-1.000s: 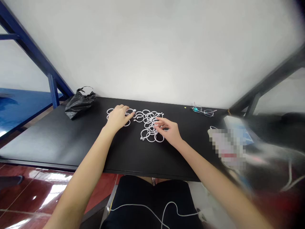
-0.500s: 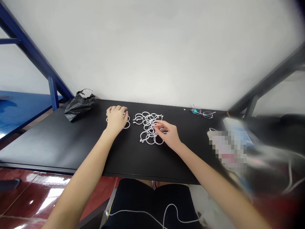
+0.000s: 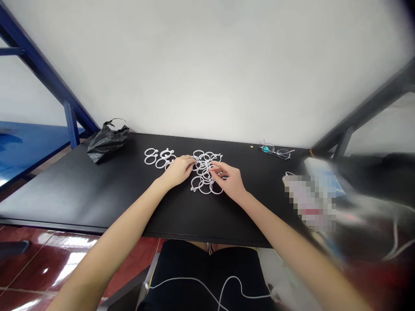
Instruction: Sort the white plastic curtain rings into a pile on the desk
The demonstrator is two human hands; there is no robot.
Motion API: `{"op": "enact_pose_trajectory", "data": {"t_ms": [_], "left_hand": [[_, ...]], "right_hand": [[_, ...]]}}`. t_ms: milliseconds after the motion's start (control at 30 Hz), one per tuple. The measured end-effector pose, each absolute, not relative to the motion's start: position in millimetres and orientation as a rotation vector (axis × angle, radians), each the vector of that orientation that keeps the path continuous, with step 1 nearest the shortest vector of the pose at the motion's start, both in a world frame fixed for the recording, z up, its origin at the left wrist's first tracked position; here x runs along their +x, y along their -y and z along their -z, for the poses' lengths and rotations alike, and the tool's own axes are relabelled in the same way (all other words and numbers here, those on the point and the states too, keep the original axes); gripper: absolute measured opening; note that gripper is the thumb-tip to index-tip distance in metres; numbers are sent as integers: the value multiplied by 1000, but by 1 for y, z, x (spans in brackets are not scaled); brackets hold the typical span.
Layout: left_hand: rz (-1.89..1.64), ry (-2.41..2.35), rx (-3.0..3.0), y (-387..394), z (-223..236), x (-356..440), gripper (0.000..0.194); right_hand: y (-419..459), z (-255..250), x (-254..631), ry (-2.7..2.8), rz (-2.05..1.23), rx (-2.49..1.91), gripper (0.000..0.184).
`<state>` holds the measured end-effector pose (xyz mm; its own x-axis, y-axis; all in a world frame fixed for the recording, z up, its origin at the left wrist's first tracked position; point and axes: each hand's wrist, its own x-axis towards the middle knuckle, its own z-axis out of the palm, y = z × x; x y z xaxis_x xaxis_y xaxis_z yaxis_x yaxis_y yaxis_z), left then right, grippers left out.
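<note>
My left grip [image 3: 177, 170] and right grip [image 3: 228, 181] met at a tangle of overlapping white plastic rings [image 3: 205, 188] on the matte black surface [image 3: 81, 194], curled over the smooth, thin hoops, though I could not tell whether either grip had clenched on one. Left of the tangle lay a smaller group of rings [image 3: 151, 156] and, farther off, a crumpled, glossy black plastic bag [image 3: 107, 144]; right of it, wire-rimmed eyeglasses [image 3: 275, 151].
</note>
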<state>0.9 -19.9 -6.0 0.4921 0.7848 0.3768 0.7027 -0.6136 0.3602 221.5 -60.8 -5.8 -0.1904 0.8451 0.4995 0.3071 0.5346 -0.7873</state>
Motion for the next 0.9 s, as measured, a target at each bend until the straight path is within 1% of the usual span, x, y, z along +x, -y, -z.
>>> {"op": "enact_pose_trajectory", "data": {"t_ms": [300, 433, 533, 633, 800, 900], "left_hand": [[-1029, -1117, 2344, 28, -1, 9, 11], [-1197, -1165, 2108, 30, -5, 14, 4], [-1257, -1161, 1834, 34, -9, 19, 13], [-1248, -1139, 1691, 39, -12, 25, 21], [-1205, -1037, 1614, 41, -10, 31, 23], [-1173, -962, 1477, 38, -8, 29, 32]], "right_hand": [[60, 6, 222, 1752, -646, -977, 28], [61, 4, 222, 1738, -669, -977, 29], [64, 2, 222, 1741, -694, -970, 41], [66, 1, 220, 1773, -722, -968, 54], [69, 0, 217, 1723, -826, -986, 49], [70, 1, 215, 1636, -906, -981, 43]]}}
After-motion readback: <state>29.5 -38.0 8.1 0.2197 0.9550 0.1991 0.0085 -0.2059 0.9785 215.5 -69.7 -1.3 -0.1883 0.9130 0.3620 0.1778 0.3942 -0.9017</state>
